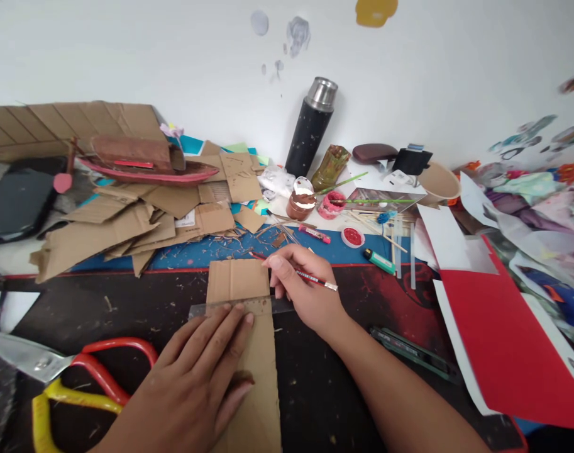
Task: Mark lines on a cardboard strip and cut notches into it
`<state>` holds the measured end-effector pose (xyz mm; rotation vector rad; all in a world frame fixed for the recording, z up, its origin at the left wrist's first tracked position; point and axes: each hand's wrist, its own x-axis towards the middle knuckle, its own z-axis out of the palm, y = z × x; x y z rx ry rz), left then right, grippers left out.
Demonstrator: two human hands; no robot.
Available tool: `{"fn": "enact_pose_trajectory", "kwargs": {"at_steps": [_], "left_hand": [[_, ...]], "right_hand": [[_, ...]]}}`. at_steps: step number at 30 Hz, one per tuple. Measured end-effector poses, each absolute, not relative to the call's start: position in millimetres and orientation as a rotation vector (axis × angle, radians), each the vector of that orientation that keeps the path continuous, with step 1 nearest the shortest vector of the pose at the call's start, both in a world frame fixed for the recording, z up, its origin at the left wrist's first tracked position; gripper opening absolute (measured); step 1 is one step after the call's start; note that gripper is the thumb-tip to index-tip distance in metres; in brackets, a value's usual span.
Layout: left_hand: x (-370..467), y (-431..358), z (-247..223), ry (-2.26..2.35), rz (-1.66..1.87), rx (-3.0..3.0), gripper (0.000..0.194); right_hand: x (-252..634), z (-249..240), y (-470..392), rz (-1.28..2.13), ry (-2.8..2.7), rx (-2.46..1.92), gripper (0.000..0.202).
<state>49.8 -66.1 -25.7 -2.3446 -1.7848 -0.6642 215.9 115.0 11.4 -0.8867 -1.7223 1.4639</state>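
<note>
Pressing ruler (262,306) across cardboard (264,362) with left hand (192,371), flat and uncurled, likely against slipping. Pinching pencil (314,279) in right hand (311,303), near ruler, presumably for control.

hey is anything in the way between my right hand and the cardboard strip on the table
Nothing visible blocks your right hand, holding the pencil, from the far end of the cardboard strip. Nearer you, the clear ruler lies across the strip, covering a narrow band, and your left hand rests on it.
</note>
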Motion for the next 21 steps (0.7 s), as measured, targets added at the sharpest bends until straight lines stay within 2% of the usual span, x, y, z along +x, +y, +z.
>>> {"fn": "enact_pose_trajectory", "kwargs": {"at_steps": [6, 13, 21], "left_hand": [[49.3, -67.2, -27.2, -1.797, -0.665, -2.333, 0.067], [49.7, -64.9, -27.0, -1.789, -0.695, -2.340, 0.067], [47.5, -66.9, -28.9, -1.738, -0.654, -2.364, 0.063]], "right_hand": [[212.2, 15.4, 113.1, 1.599, -1.671, -0.853, 0.038], [198.9, 19.4, 101.1, 1.766, -1.643, -0.808, 0.051], [183.6, 13.4, 91.8, 1.585, -1.908, -0.773, 0.043]]}}
